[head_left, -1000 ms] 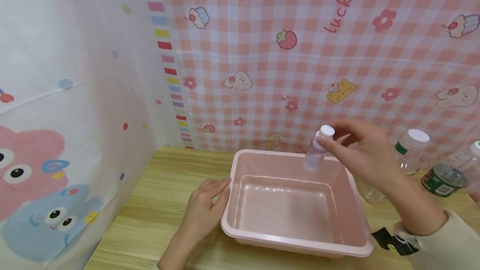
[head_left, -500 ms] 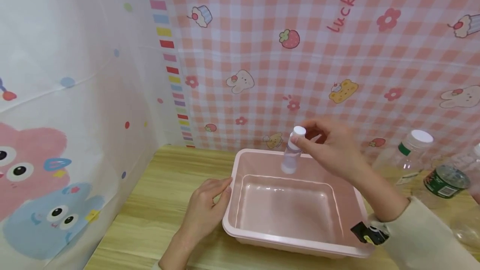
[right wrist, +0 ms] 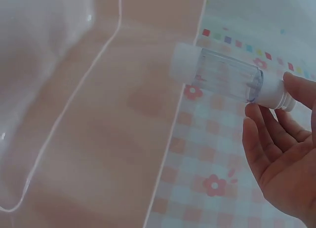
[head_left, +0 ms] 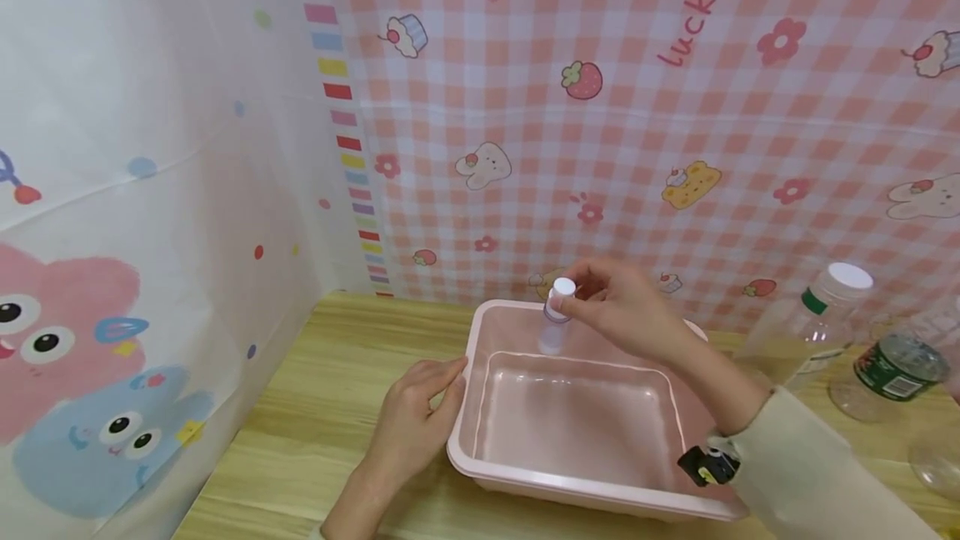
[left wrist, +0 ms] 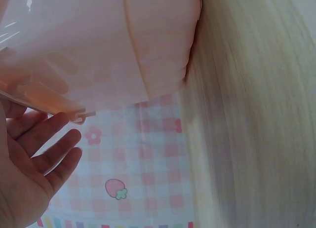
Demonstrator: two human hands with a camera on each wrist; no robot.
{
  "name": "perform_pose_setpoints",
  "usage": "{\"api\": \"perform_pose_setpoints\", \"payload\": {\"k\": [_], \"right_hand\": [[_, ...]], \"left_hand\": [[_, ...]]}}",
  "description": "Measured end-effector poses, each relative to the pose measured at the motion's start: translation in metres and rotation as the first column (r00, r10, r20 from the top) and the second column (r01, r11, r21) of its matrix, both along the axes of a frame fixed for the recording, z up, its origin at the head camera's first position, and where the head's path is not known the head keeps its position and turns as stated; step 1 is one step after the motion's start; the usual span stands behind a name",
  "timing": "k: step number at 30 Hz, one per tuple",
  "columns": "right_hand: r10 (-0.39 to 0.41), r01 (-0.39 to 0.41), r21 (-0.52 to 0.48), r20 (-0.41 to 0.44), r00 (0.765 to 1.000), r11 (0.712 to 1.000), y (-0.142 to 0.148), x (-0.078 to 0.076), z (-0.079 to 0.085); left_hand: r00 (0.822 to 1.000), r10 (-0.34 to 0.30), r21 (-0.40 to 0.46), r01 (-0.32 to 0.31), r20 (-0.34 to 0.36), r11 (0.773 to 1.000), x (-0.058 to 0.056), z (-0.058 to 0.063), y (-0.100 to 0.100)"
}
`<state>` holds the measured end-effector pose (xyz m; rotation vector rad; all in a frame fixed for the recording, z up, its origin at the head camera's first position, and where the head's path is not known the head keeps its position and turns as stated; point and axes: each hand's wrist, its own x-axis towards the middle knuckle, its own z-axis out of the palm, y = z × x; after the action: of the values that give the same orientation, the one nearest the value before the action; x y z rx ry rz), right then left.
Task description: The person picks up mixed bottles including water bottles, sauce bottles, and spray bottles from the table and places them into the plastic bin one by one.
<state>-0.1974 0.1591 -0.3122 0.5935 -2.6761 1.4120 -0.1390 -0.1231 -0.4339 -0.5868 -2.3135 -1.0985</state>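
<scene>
- Clock as in head view, 12 at the curtain.
- My right hand (head_left: 627, 313): thumb and fingertips pinching the small clear bottle (head_left: 552, 336) by its white cap (head_left: 564, 287).
- Bottle sits at 9 o'clock from those fingers; right hand is the nearer one, bottle well apart from the left, at its 2.
- Long axis close to upright, slight lean: cap end to 1, base end to 7.
- Bottle hangs at the 11-to-12 side of the pink basin (head_left: 600, 492), in front of its far wall; can't tell if it touches.
- My left hand (head_left: 420, 411): fingers loosely spread, touching basin rim at 9. Can't tell how hard it holds.
- Large clear bottle (head_left: 791, 342) at 3 from right hand; green-labelled clear bottle (head_left: 900, 367) beyond it, just past 3.
</scene>
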Motion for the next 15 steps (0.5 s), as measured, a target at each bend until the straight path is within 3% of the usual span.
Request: {"api": "perform_pose_setpoints", "payload": {"k": [4, 11, 15], "right_hand": [[0.009, -0.009, 0.026, 0.022, 1.0, 1.0, -0.005, -0.003, -0.007], [0.068, -0.065, 0.129, -0.017, 0.998, 0.989, -0.014, -0.009, -0.013], [0.102, -0.103, 0.161, 0.016, 0.995, 0.982, -0.018, -0.014, -0.015]], "left_hand": [[1.0, -0.001, 0.005, 0.001, 0.001, 1.0, 0.0, 0.0, -0.001], [1.0, -0.003, 0.002, 0.003, 0.011, 1.0, 0.001, 0.001, -0.001], [1.0, -0.003, -0.004, 0.003, 0.019, 1.0, 0.002, 0.001, 0.0]]}}
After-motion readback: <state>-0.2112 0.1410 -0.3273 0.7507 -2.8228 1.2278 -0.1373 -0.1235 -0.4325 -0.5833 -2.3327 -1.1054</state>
